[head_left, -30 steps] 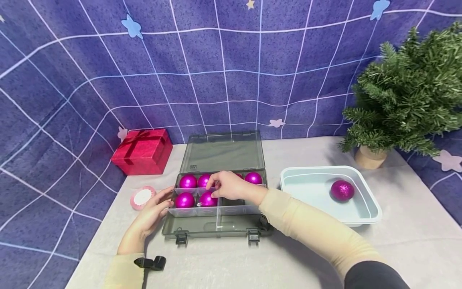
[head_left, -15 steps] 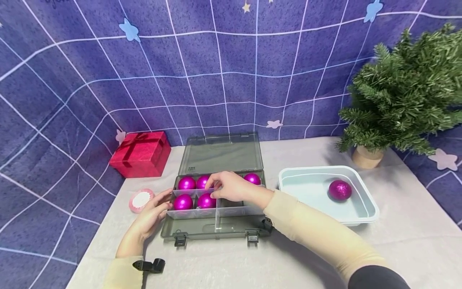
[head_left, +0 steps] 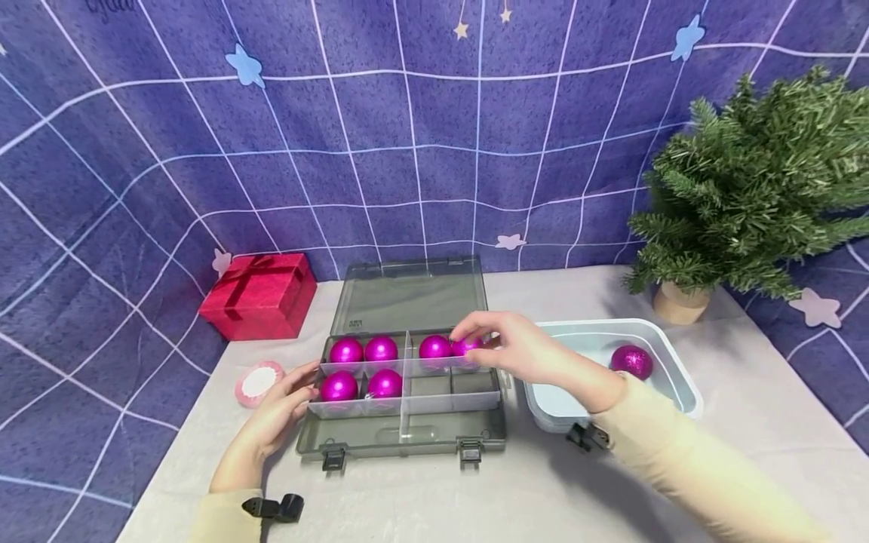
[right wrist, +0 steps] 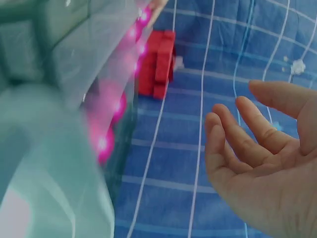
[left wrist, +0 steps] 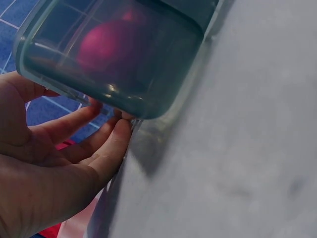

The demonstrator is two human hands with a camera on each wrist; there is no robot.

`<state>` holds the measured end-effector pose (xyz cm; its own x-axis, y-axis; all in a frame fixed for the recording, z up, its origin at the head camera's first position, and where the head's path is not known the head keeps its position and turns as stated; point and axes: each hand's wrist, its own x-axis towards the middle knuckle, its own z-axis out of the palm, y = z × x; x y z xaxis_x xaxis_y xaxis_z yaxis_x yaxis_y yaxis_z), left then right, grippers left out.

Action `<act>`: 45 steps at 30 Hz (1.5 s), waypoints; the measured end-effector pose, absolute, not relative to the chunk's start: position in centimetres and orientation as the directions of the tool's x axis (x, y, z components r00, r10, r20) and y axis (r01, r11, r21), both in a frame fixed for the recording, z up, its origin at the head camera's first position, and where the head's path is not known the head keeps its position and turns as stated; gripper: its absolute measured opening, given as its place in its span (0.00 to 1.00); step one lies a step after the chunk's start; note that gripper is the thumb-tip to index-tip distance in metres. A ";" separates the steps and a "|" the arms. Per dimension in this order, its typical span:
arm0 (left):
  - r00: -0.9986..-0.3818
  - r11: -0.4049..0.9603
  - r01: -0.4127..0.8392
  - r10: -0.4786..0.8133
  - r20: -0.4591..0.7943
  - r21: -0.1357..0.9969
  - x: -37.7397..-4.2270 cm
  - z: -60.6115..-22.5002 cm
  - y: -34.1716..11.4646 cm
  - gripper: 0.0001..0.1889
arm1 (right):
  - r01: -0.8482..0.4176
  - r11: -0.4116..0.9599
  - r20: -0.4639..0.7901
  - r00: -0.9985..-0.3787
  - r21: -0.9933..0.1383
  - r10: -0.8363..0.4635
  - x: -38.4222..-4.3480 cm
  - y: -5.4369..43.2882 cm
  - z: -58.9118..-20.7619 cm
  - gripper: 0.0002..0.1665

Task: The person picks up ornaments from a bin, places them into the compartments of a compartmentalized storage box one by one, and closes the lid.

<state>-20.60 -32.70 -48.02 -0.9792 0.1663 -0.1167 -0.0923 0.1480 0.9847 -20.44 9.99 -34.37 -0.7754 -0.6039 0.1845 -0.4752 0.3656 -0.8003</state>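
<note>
A clear grey plastic divider box (head_left: 353, 435) lies on the table, its lid (head_left: 410, 294) folded back. Several shiny magenta Christmas balls (head_left: 385, 384) sit in its compartments: a full back row, plus two in the middle row's left half. My left hand (head_left: 271, 415) touches the box's left side, fingers loosely extended; in the left wrist view the fingertips meet its corner (left wrist: 143, 106). Above the back right compartment is my right hand (head_left: 523, 348), partly covering the ball there. In the right wrist view that hand (right wrist: 267, 153) has relaxed, loosely bent fingers, holding nothing.
Right of the box stands a pale blue tub (head_left: 641, 324) with a glittery magenta ball (head_left: 632, 362). A small artificial tree (head_left: 740, 196) rises behind it. A red gift box (head_left: 261, 298) and a pink ribbon roll (head_left: 258, 383) are on the left.
My right hand has let go of the middle-row ball and moved right, over the back right compartment. That ball stays in place. The left hand remains at the box's side.
</note>
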 end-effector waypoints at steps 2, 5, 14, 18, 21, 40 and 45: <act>-0.979 0.151 -0.101 0.159 -0.125 0.983 -20.5 -48.0 -32.7 0.34 | -0.482 0.364 0.205 -0.782 -0.797 -0.588 -20.2 11.7 -34.5 0.16; -0.980 0.153 -0.107 0.153 -0.131 0.982 -20.4 -47.9 -32.7 0.34 | -0.486 0.384 0.223 -0.801 -0.785 -0.556 -19.9 14.4 -34.7 0.18; -0.978 0.136 -0.103 0.167 -0.125 0.985 -20.5 -47.6 -32.3 0.34 | -0.392 0.464 0.193 -0.887 -0.795 -0.419 -19.2 21.4 -35.1 0.20; -0.977 0.131 -0.105 0.172 -0.127 0.986 -20.6 -47.7 -32.3 0.34 | -0.324 0.505 0.155 -0.925 -0.800 -0.347 -19.4 23.9 -35.7 0.20; -0.977 0.132 -0.105 0.170 -0.127 0.986 -20.7 -47.7 -32.2 0.34 | -0.273 0.519 0.125 -0.945 -0.810 -0.301 -19.8 25.7 -36.5 0.20; -0.980 0.163 -0.114 0.143 -0.138 0.980 -20.7 -47.7 -32.3 0.33 | -0.272 0.681 0.067 -0.948 -0.680 -0.312 -21.3 28.8 -39.9 0.18; -0.980 0.159 -0.118 0.141 -0.141 0.980 -20.7 -47.8 -32.3 0.34 | -0.289 0.668 0.053 -0.935 -0.685 -0.350 -21.3 28.4 -40.6 0.19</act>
